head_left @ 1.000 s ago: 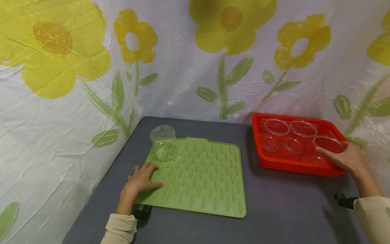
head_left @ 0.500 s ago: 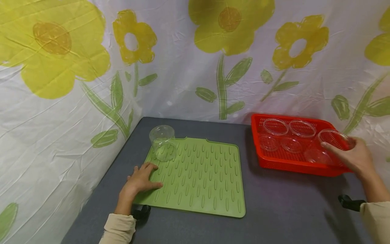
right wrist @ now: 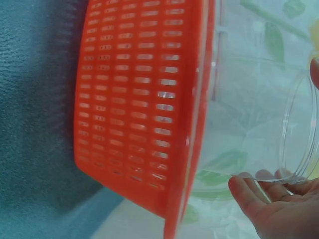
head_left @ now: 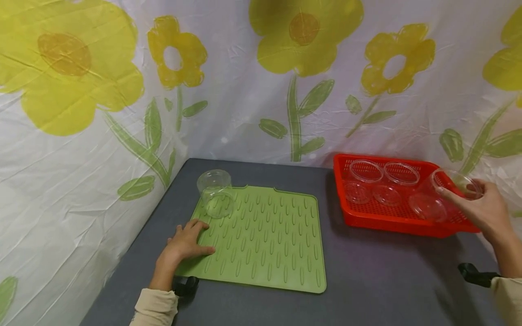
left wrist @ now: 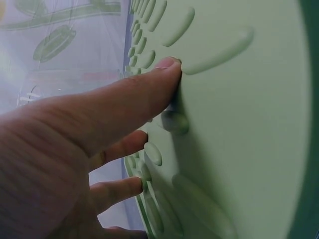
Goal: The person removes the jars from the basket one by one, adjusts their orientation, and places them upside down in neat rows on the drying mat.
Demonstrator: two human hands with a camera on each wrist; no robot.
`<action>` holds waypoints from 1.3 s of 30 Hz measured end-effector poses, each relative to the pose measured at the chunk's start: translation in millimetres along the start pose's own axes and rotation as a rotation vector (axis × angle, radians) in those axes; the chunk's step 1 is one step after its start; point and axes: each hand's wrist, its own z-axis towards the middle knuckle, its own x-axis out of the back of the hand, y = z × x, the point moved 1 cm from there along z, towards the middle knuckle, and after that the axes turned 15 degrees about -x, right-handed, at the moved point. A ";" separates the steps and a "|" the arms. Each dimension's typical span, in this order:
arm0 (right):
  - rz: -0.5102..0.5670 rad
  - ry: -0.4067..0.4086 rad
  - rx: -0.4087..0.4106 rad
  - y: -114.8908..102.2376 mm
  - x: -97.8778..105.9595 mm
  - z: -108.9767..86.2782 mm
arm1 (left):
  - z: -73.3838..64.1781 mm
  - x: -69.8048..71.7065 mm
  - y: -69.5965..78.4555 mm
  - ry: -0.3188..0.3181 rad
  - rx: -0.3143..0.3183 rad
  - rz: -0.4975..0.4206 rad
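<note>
My right hand (head_left: 485, 206) grips a clear plastic tub (head_left: 432, 199) near its rim, thumb on one side and fingers on the other. In the right wrist view that tub (right wrist: 249, 114) shows at the upper edge of the red basket (right wrist: 134, 99). Two more clear tubs, a left one (head_left: 359, 185) and a right one (head_left: 393, 188), stand side by side in the basket. On the green ridged mat (head_left: 265, 244) my left hand (head_left: 183, 242) rests with fingers spread. Its thumb (left wrist: 149, 92) touches the mat surface in the left wrist view. Another clear tub (head_left: 216, 194) stands at the mat's far left corner.
The dark grey table (head_left: 367, 280) lies under mat and basket. A white cloth with yellow flowers (head_left: 236, 90) hangs behind the table and along its left side. Black straps with camera mounts sit at both wrists.
My right hand has lifted the tub from the basket's right side, upward and a little to the right. My left hand keeps its place on the mat. The head view shifts slightly.
</note>
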 end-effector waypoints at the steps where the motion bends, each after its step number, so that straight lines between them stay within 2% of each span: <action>1: 0.000 0.001 -0.002 -0.9 0.7 -1.2 | 0.1 0.2 -0.3 0.002 -0.002 0.001; 14: 0.013 0.021 0.015 -14.1 12.2 -17.7 | -1.7 2.0 -1.7 0.011 0.001 -0.024; 23: 0.006 0.017 0.046 -25.1 14.2 -30.0 | -7.2 8.1 -5.6 0.074 -0.092 -0.060; 30: -0.013 0.007 0.087 -43.4 15.0 -46.3 | -12.8 28.0 12.5 0.179 -0.107 -0.035; 39: -0.075 0.005 0.234 -60.2 10.5 -69.1 | -10.7 50.2 46.9 0.296 -0.160 -0.055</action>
